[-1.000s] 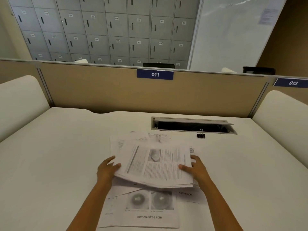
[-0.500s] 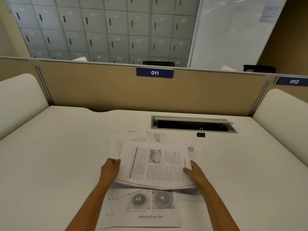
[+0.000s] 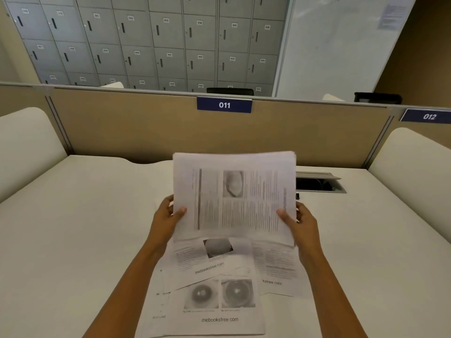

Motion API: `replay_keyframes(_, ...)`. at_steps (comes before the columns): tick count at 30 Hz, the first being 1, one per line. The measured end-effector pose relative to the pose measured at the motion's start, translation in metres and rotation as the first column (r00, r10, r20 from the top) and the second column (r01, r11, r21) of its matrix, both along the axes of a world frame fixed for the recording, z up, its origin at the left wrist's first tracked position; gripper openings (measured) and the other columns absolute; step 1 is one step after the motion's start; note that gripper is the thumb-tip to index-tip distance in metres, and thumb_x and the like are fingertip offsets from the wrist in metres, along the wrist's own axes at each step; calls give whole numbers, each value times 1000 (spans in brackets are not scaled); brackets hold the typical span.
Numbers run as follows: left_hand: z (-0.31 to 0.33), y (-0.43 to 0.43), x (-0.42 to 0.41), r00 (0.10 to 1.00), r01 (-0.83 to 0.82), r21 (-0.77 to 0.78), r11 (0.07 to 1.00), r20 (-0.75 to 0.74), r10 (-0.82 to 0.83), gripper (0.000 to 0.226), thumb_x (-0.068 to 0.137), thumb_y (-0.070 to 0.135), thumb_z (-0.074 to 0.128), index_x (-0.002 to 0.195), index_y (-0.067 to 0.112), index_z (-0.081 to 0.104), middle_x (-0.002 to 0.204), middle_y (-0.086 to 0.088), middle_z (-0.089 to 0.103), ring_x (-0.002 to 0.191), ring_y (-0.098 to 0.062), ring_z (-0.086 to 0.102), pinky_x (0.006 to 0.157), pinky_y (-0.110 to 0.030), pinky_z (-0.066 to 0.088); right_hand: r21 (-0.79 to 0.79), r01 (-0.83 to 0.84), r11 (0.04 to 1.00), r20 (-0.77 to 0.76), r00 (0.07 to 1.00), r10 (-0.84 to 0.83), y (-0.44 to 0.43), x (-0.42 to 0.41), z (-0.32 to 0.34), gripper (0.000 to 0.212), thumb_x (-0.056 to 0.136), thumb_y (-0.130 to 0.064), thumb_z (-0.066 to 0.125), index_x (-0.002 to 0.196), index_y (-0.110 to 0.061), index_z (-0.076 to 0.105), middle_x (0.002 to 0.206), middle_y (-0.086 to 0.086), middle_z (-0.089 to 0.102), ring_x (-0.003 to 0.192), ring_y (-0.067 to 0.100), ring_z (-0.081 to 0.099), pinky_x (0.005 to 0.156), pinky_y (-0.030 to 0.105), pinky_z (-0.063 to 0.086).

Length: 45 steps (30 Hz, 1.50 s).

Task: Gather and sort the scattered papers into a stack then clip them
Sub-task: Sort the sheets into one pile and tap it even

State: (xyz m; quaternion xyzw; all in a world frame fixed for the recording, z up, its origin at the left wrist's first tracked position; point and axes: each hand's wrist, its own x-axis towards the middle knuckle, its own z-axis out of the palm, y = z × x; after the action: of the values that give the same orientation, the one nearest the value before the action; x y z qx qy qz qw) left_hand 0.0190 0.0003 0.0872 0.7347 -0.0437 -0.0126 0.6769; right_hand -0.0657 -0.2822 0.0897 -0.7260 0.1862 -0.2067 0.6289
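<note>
Papers (image 3: 234, 198) in a thin stack are held up off the desk (image 3: 73, 228), tilted toward the camera so the front page shows: white, with a dark vertical bar down its left margin, a small grey picture near the top centre, and columns of print too blurred to read. The stack's top edge is fairly even, with a few sheet edges showing at the upper right corner. The left hand (image 3: 166, 215) grips the stack's left edge low down, thumb pressed on the front page and fingers behind it. The right hand (image 3: 300, 220) grips the right edge at about the same height, thumb on the front and fingers behind. Both forearms reach up from the bottom of the view. Just below the hands, more sheets (image 3: 219, 289) lie loose on the desk, overlapping at different angles; one shows a grey photo and the line "mebooksfree.com", another nearer the camera shows two round grey eye-like pictures above the same line, and a third lies to the right under the right wrist. A small dark bit, perhaps a clip (image 3: 297, 196), peeks out just beside the stack's right edge; it is mostly hidden. Behind it an open cable hatch (image 3: 319, 182) is set into the desk. Beyond stands a tan partition (image 3: 122, 128) with a blue "011" tag (image 3: 224, 105), and grey lockers (image 3: 146, 40) behind that.
</note>
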Motion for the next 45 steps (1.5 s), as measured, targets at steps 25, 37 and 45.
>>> replay_keyframes(25,-14,5,0,996,87,79,993,-6,-86,20,87,19,59,106,25,55,93,12,63,85,-6,59,68,-21,52,40,-138,990,-85,986,141,0,-2,-12,22,78,-15,72,86,-30,58,85,-7,65,81,13,60,59,24,47)
replay_keyframes(37,11,19,21,980,104,86,991,-180,-87,25,81,22,68,103,12,64,95,-2,69,87,-18,66,69,-28,54,183,-179,967,-73,978,195,-14,-4,-5,24,78,-14,72,101,-13,66,95,8,75,80,26,73,64,37,60)
replay_keyframes(45,19,26,22,898,-1,-297,955,-420,-130,32,88,18,59,116,3,59,97,-9,67,87,-20,63,69,-30,58,352,-17,936,-117,991,62,-3,-10,-13,35,77,-16,73,109,-11,61,97,9,72,78,24,71,59,30,59)
